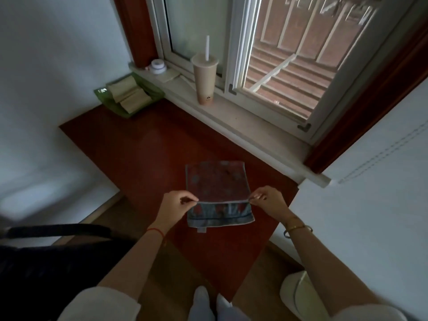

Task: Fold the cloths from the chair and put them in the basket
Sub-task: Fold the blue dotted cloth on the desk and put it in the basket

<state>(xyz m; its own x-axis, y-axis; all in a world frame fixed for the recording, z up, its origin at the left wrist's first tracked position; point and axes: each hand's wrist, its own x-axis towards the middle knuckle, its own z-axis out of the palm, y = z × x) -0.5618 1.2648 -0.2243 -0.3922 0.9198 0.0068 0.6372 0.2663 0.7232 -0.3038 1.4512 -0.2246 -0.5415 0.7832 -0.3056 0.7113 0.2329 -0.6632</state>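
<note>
A small blue cloth with a red pattern [216, 181] lies on the dark red table [143, 154], partly folded, its upper layer stretched over the lower one. My left hand [177, 205] pinches the left end of the folded edge. My right hand [268, 199] pinches the right end of the same edge. A green basket [102, 93] stands at the table's far left corner with folded beige cloths [129, 95] inside. The dark chair [58, 246] with dark fabric on it is at my lower left.
A tall drink cup with a straw [205, 77] and a small white jar [158, 66] stand on the window sill [243, 121]. White walls close in on both sides. A white rounded object [298, 295] sits on the floor at lower right.
</note>
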